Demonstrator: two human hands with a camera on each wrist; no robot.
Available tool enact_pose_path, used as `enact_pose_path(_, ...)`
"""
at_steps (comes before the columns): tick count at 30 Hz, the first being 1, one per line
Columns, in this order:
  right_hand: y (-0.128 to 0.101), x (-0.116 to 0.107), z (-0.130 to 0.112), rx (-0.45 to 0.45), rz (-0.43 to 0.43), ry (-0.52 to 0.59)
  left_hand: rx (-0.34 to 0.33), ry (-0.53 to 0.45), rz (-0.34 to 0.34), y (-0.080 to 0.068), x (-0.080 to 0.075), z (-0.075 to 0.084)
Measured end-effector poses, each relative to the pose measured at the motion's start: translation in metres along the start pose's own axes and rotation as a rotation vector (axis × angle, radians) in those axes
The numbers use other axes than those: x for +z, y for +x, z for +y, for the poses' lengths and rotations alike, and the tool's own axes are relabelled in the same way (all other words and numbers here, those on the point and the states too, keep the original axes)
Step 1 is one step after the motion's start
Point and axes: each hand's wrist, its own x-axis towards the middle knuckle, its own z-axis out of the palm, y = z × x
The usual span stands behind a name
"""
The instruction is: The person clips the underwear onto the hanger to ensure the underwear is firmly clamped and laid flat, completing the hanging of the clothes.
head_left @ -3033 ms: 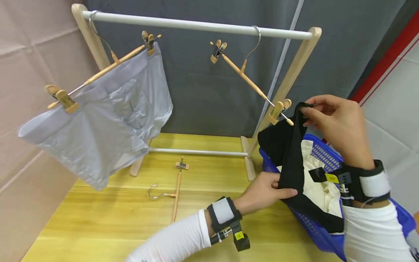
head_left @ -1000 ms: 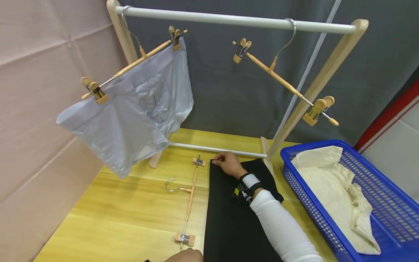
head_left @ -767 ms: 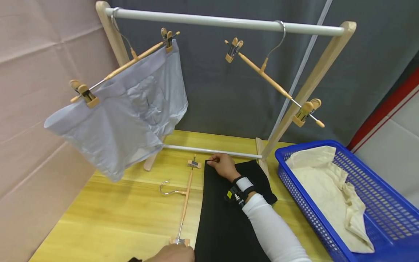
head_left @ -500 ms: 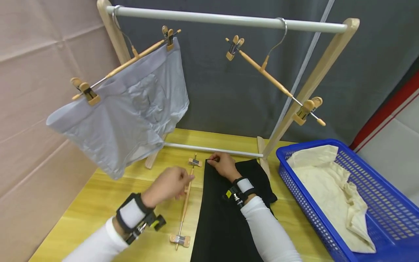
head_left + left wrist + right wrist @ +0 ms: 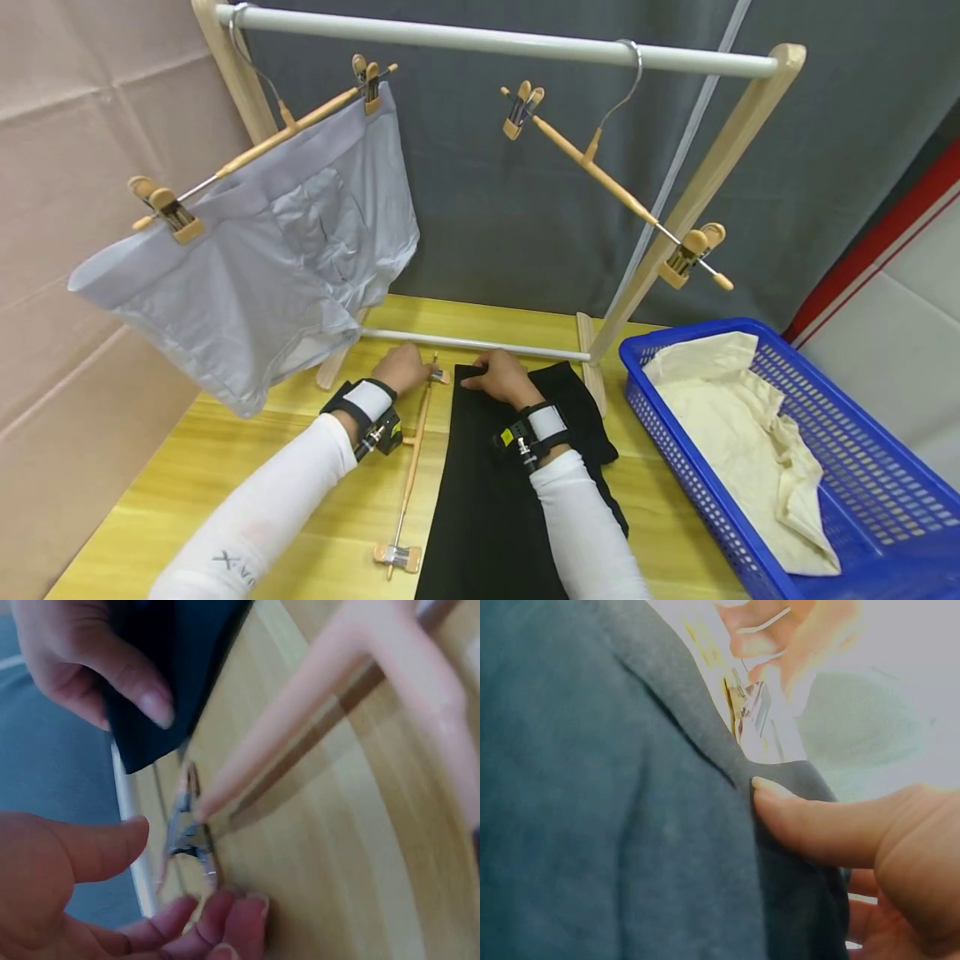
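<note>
A black garment [image 5: 480, 500] lies long and flat on the table. My right hand [image 5: 504, 379] pinches its far end; in the right wrist view the thumb [image 5: 802, 821] presses on the cloth, with fingers behind. Left of the garment lies a wooden clip hanger [image 5: 415, 471], a clip at each end. My left hand [image 5: 401, 369] is at the far clip [image 5: 441, 377]. The left wrist view shows thumb [image 5: 109, 847] and fingers spread on either side of that clip [image 5: 187, 840], a gap between them. The hanger's hook is mostly hidden behind the left wrist.
A wooden rack with a white bar [image 5: 450, 35] stands at the back. From it hang pale lilac shorts [image 5: 262, 233] on a clip hanger, and a bare clip hanger [image 5: 600, 171]. At right, a blue basket [image 5: 862, 433] holds cream cloth [image 5: 735, 433].
The black garment came out of the basket onto the table beside the hanger. My left hand then moved from the near end up to the far clip; the right stayed at the garment's far end.
</note>
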Motion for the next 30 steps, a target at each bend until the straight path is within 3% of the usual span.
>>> enact_pose_path(4, 0.002, 0.0, 0.002, -0.014, 0.002, 0.064, -0.017, -0.016, -0.008, 0.007, 0.002, -0.001)
enact_pose_path(6, 0.001, -0.001, 0.005, -0.014, -0.018, 0.127, -0.021, -0.09, -0.009, 0.007, 0.003, -0.002)
enact_pose_path(9, 0.0, -0.003, 0.011, -0.017, -0.039, 0.245, -0.022, -0.34, -0.041, 0.005, 0.003, -0.004)
enact_pose_path(12, -0.001, -0.006, 0.016, -0.025, -0.05, 0.349, -0.016, -0.633, -0.117, 0.007, 0.004, -0.009)
enact_pose_path(15, -0.001, -0.008, 0.019, -0.038, -0.067, 0.426, -0.004, -0.786, -0.194, 0.009, 0.004, -0.013)
enact_pose_path(23, -0.006, -0.011, 0.017, 0.124, -0.086, 0.54, 0.011, -0.818, -0.349, 0.014, 0.01, -0.021)
enact_pose_path(26, -0.007, -0.012, 0.018, 0.17, -0.087, 0.573, 0.029, -0.889, -0.358, 0.014, 0.014, -0.02)
enact_pose_path(30, -0.006, -0.012, 0.021, 0.184, -0.089, 0.587, 0.009, -0.954, -0.302, 0.015, 0.018, -0.018)
